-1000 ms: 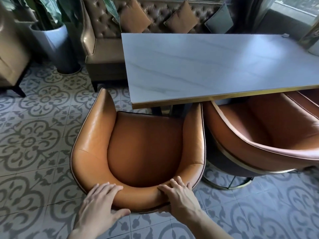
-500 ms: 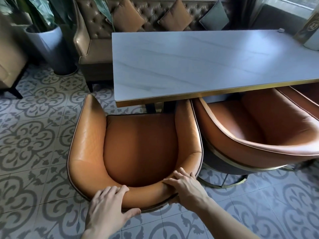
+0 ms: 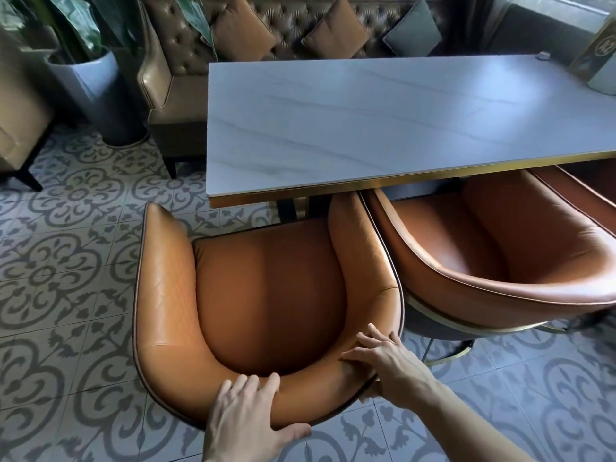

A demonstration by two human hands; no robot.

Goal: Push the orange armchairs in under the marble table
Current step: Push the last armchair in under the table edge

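Push the near armchair [image 3: 266, 295] straight toward the far side, with even pressure from both hands so it does not swing into the right armchair [image 3: 500, 248], which it sits just beside. Its right arm tip is already at the edge of the table [image 3: 366, 128]; the seat is mostly out. The left hand [image 3: 246, 415] lies spread over the backrest top, thumb behind. The right hand [image 3: 386, 365] is closed on the backrest's right corner, fingers over, thumb under.
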